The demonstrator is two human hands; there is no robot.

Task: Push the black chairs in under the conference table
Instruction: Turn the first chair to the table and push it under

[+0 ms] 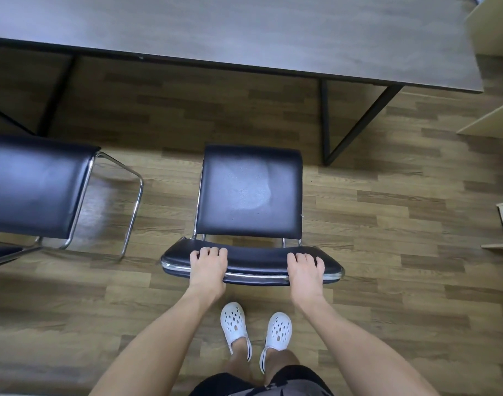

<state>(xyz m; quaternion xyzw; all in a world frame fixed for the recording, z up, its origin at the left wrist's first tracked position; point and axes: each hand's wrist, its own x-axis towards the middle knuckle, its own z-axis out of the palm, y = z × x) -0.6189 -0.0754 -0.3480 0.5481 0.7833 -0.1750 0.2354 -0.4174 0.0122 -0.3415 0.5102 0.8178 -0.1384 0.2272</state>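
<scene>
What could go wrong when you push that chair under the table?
1. The black table leg stands just right of the chair and its path, so a push that drifts right could bang into it.
2. The second chair sits close on the left, and veering that way might clip its chrome frame.
3. The left hand and right hand grip the chair far apart, so an uneven push could twist it.

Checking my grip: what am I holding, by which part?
The centre black chair, by the top of its backrest: left hand and right hand near its ends.
</scene>
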